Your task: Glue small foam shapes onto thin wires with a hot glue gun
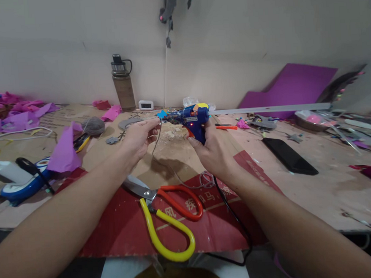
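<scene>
My right hand (210, 148) is wrapped round the grip of a blue glue gun (199, 127), whose nozzle points left. A long translucent glue stick (266, 109) juts from its back end. At the nozzle tip, the closed fingertips of my left hand (141, 138) pinch a small bright blue piece (161, 114). A thin grey cord (154, 154) hangs from beside these fingertips and runs down to loose coils on the cardboard. Scissors (149, 194) with one red and one yellow handle lie partly open below my hands.
Red and brown cardboard (115, 228) covers the table's middle. A water bottle (124, 88) and a small white clock (146, 105) stand by the wall. Grey yarn (94, 125) and purple felt (66, 149) lie left; a black phone (289, 156) lies right. A black cable (231, 212) trails over the front edge.
</scene>
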`<state>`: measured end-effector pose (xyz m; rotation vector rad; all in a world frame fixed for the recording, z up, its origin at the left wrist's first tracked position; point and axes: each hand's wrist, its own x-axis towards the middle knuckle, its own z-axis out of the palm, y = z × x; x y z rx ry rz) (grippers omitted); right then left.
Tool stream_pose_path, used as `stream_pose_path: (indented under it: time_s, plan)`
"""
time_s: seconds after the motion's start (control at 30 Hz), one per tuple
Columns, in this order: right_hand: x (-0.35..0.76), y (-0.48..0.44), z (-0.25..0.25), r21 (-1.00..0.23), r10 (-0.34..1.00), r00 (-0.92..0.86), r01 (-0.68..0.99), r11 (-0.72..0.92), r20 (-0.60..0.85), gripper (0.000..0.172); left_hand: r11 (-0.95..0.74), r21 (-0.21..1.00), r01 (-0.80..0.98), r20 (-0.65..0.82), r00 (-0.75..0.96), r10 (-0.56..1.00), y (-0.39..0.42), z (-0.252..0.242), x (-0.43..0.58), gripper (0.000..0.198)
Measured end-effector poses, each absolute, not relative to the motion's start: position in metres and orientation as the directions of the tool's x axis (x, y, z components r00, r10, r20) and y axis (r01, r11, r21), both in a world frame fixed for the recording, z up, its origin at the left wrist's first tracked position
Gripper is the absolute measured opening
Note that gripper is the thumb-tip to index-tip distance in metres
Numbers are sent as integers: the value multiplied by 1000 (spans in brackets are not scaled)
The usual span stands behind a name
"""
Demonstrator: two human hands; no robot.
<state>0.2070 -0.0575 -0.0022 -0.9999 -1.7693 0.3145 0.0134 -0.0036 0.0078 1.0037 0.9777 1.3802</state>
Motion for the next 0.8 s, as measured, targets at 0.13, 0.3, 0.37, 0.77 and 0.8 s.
stream_pose_path:
  time_s: [0.13,0.3,0.37,0.77,0.8]
  plan:
    - [207,-57,-3,-621,744,-122,472,626,657,40,-40,959,-280,34,-25,999,-8,10,15,19]
    - [209,-54,-7,-617,740,-121,473,629,662,39,-42,959,-280,37,-22,999,-7,10,15,20]
    - [209,-54,-7,-615,737,-121,471,633,665,40,-43,956,-290,39,-20,999,-6,8,14,18]
    - [209,-56,-5,-621,752,-125,487,615,647,39,-30,958,-286,29,-9,1000,-6,10,14,21]
    - [209,-56,-5,-617,750,-127,488,617,649,39,-32,956,-291,31,-10,999,-6,10,14,21]
